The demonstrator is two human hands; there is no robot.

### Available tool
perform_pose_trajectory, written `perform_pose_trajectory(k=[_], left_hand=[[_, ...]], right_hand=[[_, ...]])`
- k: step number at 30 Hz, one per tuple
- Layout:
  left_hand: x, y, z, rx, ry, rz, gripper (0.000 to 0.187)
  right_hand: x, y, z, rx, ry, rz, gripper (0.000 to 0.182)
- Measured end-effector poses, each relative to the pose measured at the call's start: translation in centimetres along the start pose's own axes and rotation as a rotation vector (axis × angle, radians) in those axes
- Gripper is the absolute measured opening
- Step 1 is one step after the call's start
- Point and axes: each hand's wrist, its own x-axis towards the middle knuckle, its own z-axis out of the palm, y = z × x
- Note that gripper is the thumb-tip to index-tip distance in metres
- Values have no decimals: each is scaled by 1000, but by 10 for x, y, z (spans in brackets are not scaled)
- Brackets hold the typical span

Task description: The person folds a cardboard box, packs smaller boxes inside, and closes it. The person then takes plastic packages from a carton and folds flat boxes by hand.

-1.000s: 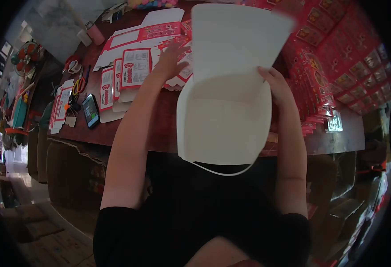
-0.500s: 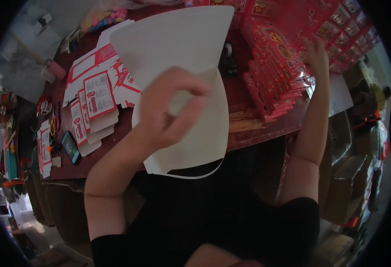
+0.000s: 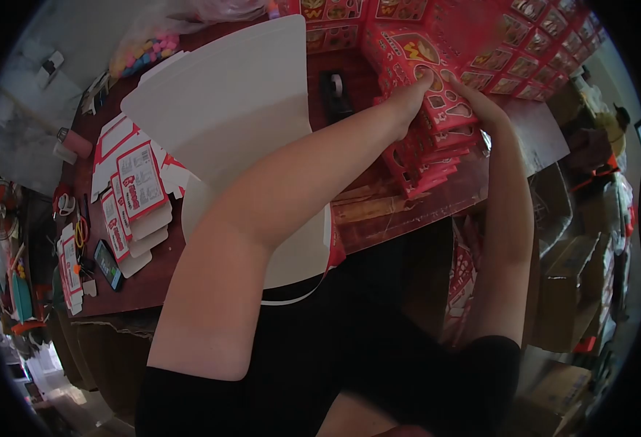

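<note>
Both hands are at a stack of red printed boxes [image 3: 415, 164] on the right side of the table. My left hand [image 3: 410, 103] reaches across and grips the top of the stack from its left side. From the right side, my right hand [image 3: 481, 108] closes on the same top boxes; some of its fingers are hidden. Under my left forearm lies a big open white carton [image 3: 222, 95], its plain inside facing up, with a red strip at its lower right edge.
Red boxes with picture panels [image 3: 510, 44] are piled behind. A black tape dispenser [image 3: 335, 95] stands near the carton. Leftward lie red-and-white flat cartons [image 3: 142, 182], a phone [image 3: 107, 264], yellow-handled scissors [image 3: 81, 233] and a pink bottle [image 3: 75, 142]. Cardboard boxes [image 3: 568, 291] stand right.
My left hand has moved from above the white carton to the red stack. My right hand has come down from the rear pile onto the stack. The view has shifted slightly.
</note>
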Motion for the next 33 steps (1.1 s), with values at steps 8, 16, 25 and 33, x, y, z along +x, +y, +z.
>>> perform_pose_trajectory(k=[8,16,25,33], left_hand=[[-104,0,-2,535,5,315,121],[-153,-12,-21,1127,-273,341,135],[-152,30,-40,1179,-470,-94,140],[-154,28,-37,1277,-367,-14,142]], right_hand=[[-131,57,75,203,125,-594,71],[-169,145,137,124,245,-536,53],[-138,213,150,34,135,-432,112],[-136,213,153,259,46,-535,145]])
